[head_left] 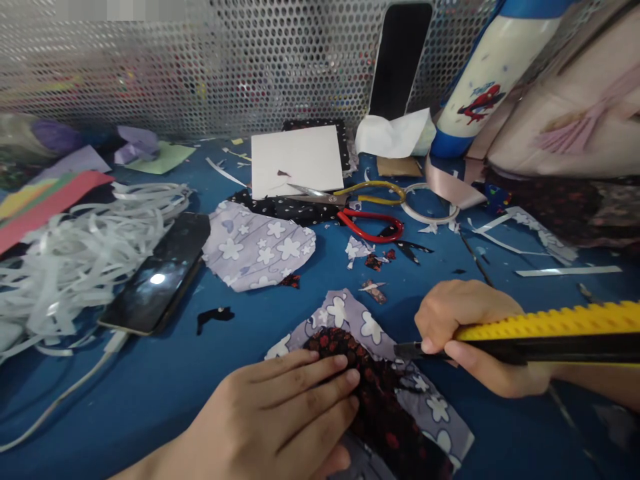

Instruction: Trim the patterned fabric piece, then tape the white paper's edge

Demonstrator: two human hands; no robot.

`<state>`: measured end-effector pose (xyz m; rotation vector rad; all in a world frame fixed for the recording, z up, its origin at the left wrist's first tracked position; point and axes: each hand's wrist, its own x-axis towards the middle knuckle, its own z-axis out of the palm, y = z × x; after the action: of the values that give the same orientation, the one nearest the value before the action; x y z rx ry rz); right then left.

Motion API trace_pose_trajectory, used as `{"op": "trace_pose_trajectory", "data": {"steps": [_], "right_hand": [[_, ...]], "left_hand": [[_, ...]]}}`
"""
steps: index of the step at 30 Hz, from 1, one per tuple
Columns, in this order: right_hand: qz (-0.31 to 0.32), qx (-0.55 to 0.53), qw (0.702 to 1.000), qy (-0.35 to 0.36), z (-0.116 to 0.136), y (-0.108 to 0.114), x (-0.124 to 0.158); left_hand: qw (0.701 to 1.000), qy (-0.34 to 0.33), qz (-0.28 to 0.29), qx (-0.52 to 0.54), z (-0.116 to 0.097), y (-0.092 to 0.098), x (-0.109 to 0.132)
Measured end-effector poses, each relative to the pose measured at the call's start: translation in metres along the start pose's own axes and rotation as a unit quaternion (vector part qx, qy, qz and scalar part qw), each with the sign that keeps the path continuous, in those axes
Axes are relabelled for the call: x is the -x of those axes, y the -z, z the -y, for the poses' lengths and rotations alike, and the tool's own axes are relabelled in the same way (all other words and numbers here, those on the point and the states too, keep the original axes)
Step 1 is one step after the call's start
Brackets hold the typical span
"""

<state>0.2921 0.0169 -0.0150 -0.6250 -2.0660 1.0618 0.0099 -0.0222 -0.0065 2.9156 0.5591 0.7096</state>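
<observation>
My left hand (295,413) lies flat, fingers stretched out, pressing on a dark fabric piece (380,407) with red flowers. Under it is a lilac fabric piece (345,307) with white flowers, flat on the blue table. My right hand (475,333) is closed round a yellow and black box cutter (555,340). The cutter's blade tip touches or hovers just over the lilac fabric at the dark piece's edge; I cannot tell which. Farther back lie another lilac flowered piece (260,247) and scissors (370,207) with one yellow and one red handle.
Shredded white strips (90,260) and a plugged-in phone (160,280) lie at the left. Behind are a white card (297,160), a ribbon roll (433,207), a leaning phone (400,60), a bottle (493,80) and a perforated metal panel (225,67). Fabric scraps (370,253) litter the middle.
</observation>
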Motion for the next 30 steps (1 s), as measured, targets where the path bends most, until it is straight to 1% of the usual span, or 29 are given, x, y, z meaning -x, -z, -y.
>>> {"op": "trace_pose_trajectory", "data": {"steps": [3,6,8,11,13,16,19,21,24,26,30], "right_hand": [[-0.013,0.013,1.000,0.011,0.000,-0.002,0.002],[-0.007,0.024,1.000,0.006,0.000,-0.001,0.002],[0.011,0.020,1.000,0.016,-0.001,-0.001,0.003],[0.055,0.026,0.997,0.043,-0.003,-0.001,0.004],[0.077,0.033,0.995,0.046,-0.003,-0.001,0.004],[0.052,0.030,0.998,0.031,0.000,-0.001,0.002],[0.013,0.010,1.000,-0.012,0.004,0.003,-0.004],[0.012,-0.002,0.999,-0.034,0.006,0.006,-0.006],[0.015,-0.002,0.999,-0.036,0.005,0.007,-0.004],[0.010,0.003,0.999,-0.030,0.004,0.005,-0.001],[-0.018,0.006,1.000,-0.009,0.000,-0.001,0.003]], "left_hand": [[1.000,0.001,-0.004,0.003,0.000,0.000,0.000],[1.000,0.001,0.001,0.005,0.000,0.001,0.000],[1.000,0.002,0.001,0.004,0.001,0.001,0.000],[1.000,0.003,-0.004,0.007,0.001,0.000,0.000],[1.000,0.010,-0.015,0.016,0.000,0.000,-0.001],[1.000,0.009,-0.011,0.020,0.000,-0.001,0.000],[1.000,0.011,-0.015,0.016,-0.001,-0.001,0.000],[1.000,0.010,-0.013,0.013,-0.001,-0.002,0.000],[1.000,0.006,-0.003,0.010,-0.002,-0.002,0.001],[1.000,0.010,-0.011,0.010,-0.001,-0.002,0.001],[1.000,0.005,-0.001,0.006,0.001,0.000,-0.001]]}}
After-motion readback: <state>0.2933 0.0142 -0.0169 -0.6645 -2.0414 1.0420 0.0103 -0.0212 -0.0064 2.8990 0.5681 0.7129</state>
